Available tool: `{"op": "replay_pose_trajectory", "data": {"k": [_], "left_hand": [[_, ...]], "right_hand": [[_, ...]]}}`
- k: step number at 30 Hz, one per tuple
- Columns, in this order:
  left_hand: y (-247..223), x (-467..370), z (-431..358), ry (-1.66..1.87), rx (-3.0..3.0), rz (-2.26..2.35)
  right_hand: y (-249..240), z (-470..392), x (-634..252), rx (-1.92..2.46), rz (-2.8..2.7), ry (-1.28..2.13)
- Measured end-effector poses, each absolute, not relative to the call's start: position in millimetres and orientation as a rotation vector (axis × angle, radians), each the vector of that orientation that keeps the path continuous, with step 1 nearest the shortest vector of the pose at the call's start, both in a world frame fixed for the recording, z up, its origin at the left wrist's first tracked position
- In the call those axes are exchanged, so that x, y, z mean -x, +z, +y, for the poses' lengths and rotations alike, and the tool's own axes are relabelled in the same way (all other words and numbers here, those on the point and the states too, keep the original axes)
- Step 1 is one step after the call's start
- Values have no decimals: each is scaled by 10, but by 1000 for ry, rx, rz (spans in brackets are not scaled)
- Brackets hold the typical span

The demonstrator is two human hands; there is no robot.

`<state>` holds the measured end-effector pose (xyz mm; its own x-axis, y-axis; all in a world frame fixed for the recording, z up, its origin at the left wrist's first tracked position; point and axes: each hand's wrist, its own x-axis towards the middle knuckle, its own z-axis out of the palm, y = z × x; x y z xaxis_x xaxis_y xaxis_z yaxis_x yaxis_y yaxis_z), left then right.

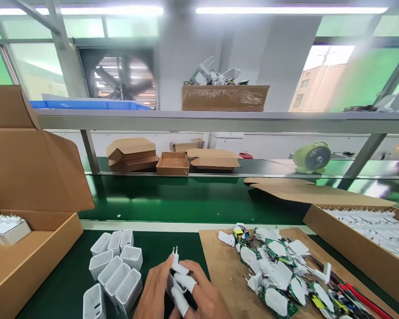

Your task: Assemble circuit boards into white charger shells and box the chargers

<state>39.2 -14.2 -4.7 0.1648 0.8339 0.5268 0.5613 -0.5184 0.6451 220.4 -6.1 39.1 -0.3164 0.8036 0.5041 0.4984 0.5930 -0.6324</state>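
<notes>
My left hand (pixel 154 290) and my right hand (pixel 201 294) meet at the bottom centre, both closed around a white charger plug (pixel 177 266) whose two metal prongs point up. White finger cots cover some fingers of my right hand. Several empty white charger housings (pixel 115 272) lie on the green mat just left of my left hand. To the right of my right hand, a heap of white plug parts and green circuit boards (pixel 279 274) rests on a brown board (pixel 226 274).
An open cardboard box (pixel 36 252) with white parts stands at the left. A shallow cardboard tray (pixel 362 248) of white parts sits at the right. Beyond runs a green conveyor belt (pixel 186 199), with flat cartons (pixel 133 154), a small green fan (pixel 311 157) and a shelf (pixel 219 119) behind.
</notes>
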Motion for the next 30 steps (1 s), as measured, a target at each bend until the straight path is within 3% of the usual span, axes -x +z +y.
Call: {"op": "replay_pose_trajectory", "data": {"k": [4, 14, 20, 30], "left_hand": [[-148, -374, -107, 1275, -2237, 1283], [-186, -256, 9, 1272, -2398, 1192], [-78, -279, 46, 1089, -2469, 1068], [256, -176, 69, 975, -2089, 1042]], "right_hand": [[404, -97, -2209, 1113, -1969, 337], [532, -167, -2217, 1510, -1878, 773], [551, -69, -2231, 1298, -1693, 972], [277, 40, -2172, 1169, -1613, 1085]]}}
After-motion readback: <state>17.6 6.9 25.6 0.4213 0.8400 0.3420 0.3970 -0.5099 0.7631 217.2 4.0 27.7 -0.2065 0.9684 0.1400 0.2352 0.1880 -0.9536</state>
